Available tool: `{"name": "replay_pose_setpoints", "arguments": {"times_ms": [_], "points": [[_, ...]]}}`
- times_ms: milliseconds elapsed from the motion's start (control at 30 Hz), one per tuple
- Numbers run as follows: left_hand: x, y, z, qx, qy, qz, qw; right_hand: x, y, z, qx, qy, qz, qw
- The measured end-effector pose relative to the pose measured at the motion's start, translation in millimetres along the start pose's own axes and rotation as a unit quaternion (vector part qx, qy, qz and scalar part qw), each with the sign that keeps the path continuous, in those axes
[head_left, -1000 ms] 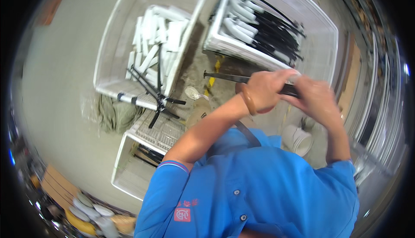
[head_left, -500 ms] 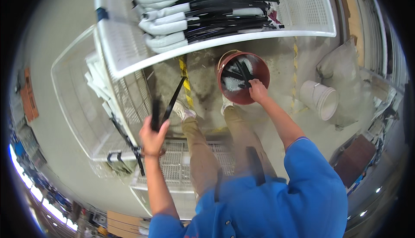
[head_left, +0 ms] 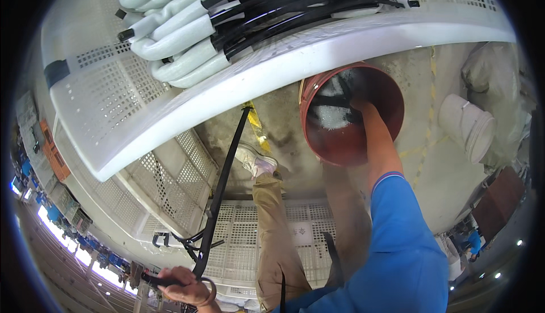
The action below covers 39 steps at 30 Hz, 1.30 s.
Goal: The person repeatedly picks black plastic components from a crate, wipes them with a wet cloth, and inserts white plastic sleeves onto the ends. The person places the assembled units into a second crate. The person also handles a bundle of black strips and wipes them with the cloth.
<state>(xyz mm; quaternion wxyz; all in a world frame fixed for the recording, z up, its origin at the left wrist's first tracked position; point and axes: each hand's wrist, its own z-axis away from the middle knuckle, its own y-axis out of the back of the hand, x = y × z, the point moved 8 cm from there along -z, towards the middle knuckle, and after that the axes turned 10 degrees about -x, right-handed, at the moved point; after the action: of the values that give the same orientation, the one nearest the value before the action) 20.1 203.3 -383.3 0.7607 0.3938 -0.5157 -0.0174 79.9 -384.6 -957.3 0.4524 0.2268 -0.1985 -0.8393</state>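
My left hand [head_left: 184, 287], low at the left, is closed around the dark end of a long bent black tube [head_left: 224, 179]. The tube slants up from beside the hand, its far tip over the yellow and black floor tape. My right hand [head_left: 359, 106] reaches down into a red bucket [head_left: 346, 142]. Black strip-like pieces [head_left: 332, 101] lie in there amid white foamy or grainy stuff [head_left: 332, 117]. Shadow and blur hide my right fingers, so their grip does not show.
A big white crate [head_left: 244, 88] spans the far side, piled with black tubes [head_left: 284, 15] with white-wrapped bends [head_left: 176, 43]. Another perforated crate [head_left: 295, 213] lies by my legs. A white pail [head_left: 465, 125] stands right of the bucket, near a plastic sheet [head_left: 494, 80].
My left hand has come down and nearer with the black tube. My right hand has gone deeper into the bucket. The view has shifted closer to the bucket and the far crate.
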Motion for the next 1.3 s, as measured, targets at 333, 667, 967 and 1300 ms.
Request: {"name": "replay_pose_setpoints", "arguments": {"times_ms": [333,667,967,1300], "points": [[87.1,-99.9,15.3,-0.244,-0.212,-0.112,0.94,-70.4,135.4,315.9,-0.027,0.051,-0.449,0.892],[255.2,-84.5,29.3,-0.368,-0.256,-0.1,0.889,-155.8,334.6,565.4,0.093,0.291,-0.367,0.879],[385.5,21.6,69.6,-0.392,-0.298,-0.108,0.863,-258.7,457.7,662.4,0.281,0.52,-0.061,0.804],[420.2,49.0,108.0,-0.385,-0.376,-0.131,0.832,-290.1,479.7,706.8,0.271,0.609,0.108,0.738]]}}
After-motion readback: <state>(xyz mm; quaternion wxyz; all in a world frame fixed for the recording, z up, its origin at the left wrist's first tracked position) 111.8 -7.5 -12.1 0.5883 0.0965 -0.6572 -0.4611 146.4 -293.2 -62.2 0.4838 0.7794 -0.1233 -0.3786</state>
